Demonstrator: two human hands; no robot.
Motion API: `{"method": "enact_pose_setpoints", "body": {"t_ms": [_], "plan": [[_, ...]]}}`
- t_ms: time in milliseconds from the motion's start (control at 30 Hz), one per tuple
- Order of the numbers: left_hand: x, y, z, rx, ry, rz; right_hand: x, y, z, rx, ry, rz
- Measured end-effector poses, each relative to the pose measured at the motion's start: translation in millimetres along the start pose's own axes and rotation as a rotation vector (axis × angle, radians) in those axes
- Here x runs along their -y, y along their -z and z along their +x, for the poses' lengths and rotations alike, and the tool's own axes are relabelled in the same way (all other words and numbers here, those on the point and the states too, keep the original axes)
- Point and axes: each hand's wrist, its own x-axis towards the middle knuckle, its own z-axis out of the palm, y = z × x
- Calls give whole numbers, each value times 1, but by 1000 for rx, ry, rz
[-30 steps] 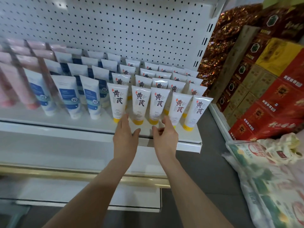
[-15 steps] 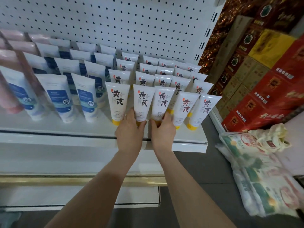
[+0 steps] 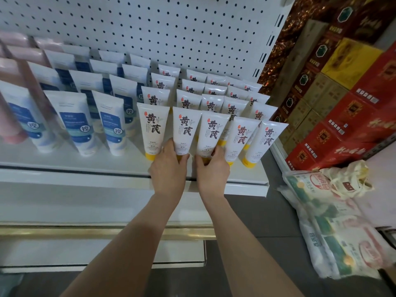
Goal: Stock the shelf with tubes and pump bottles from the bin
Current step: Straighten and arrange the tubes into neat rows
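White metal pegboard [image 3: 171, 28] rises behind the long shelf [image 3: 64, 166]. Red boxes [image 3: 364, 129] are stacked at the right, and fat sacks [image 3: 334, 236] lie on the floor below them. Rows of tubes stand on the shelf, cap down: pink tubes [image 3: 12, 125] at the far left, blue-label tubes [image 3: 74, 125] next, then yellow-capped tubes [image 3: 265, 136] at the right end. I see no bin and no pump bottles.

The left hand [image 3: 169, 172] holds the low end of the second front tube [image 3: 186, 127], thumb on one side and fingers on the other. The right hand [image 3: 212, 170] does the same to the third front tube [image 3: 213, 130], just beside it. So each grip is clamped on a tube, down by the cap. Both tubes sit near the shelf's front edge.

I think the job now is lining up the front row. To do it well, slide each tube gently by its bottom, hold it standing up, and make the gaps even. Push too hard and the tubes behind could tip.
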Motion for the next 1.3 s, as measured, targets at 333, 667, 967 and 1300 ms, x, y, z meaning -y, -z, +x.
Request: {"method": "enact_pose_setpoints", "body": {"t_ms": [333, 667, 967, 1300], "plan": [[0, 2, -2, 6, 0, -11, 1, 1, -1, 10, -23, -8], [14, 17, -13, 44, -112, 25, 4, 4, -24, -21, -18, 100], [47, 50, -15, -138, -99, -128, 25, -15, -44, 28, 60, 63], [52, 46, 18, -81, -36, -150, 35, -37, -31, 26, 44, -52]]}}
